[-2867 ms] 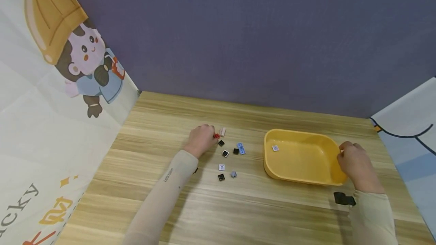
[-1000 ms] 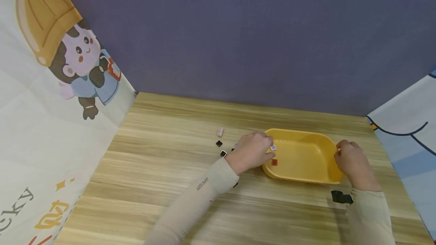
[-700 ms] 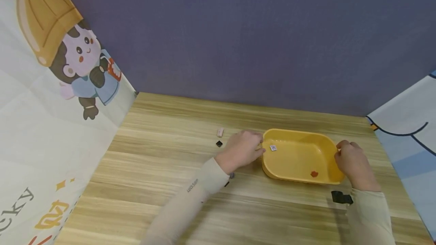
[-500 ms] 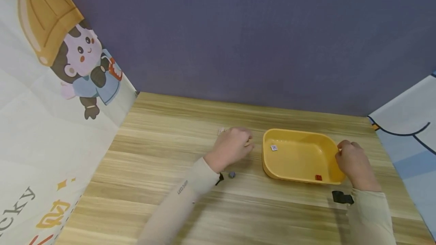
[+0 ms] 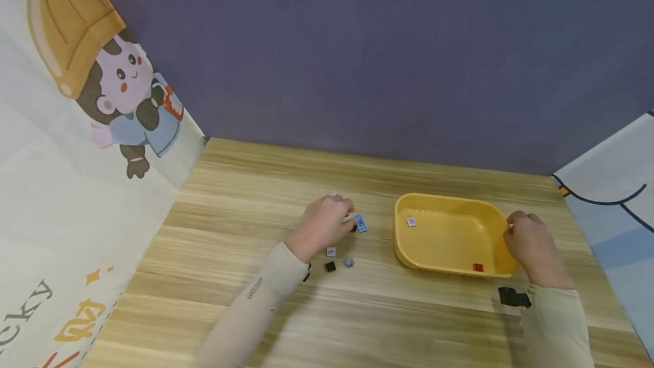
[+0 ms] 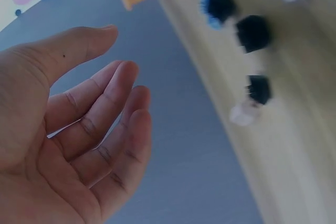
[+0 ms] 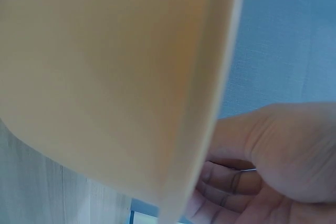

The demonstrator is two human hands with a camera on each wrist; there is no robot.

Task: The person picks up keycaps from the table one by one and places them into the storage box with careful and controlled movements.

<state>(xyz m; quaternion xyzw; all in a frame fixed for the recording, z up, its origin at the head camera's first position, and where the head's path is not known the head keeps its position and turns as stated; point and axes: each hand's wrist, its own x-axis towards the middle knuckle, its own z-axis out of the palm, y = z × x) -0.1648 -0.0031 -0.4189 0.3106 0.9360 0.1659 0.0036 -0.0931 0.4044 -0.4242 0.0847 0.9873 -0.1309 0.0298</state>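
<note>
My left hand (image 5: 323,223) is over the loose small blocks on the table, fingers relaxed and palm bare in the left wrist view. By its fingertips lies a blue rectangular piece (image 5: 360,222); a pale pink block (image 6: 244,114) and several black ones (image 6: 253,33) show beyond the fingers in the left wrist view. Nearer me are a white square tile (image 5: 331,252), a black square (image 5: 330,266) and a grey piece (image 5: 349,262). My right hand (image 5: 531,246) grips the right rim of a yellow plastic tub (image 5: 449,237). Inside are a white tile (image 5: 411,222) and a red block (image 5: 478,267).
A wooden-patterned tabletop (image 5: 245,197) bears everything. Behind it rises a dark blue-grey panel (image 5: 378,61), with a cartoon-printed white sheet (image 5: 51,186) on the left. A black strap-like item (image 5: 513,297) shows beside the right wrist.
My left hand carried the red block from the loose pieces and released it into the tub, where it slid to the near right. The hand has moved back left; the right hand keeps its grip.
</note>
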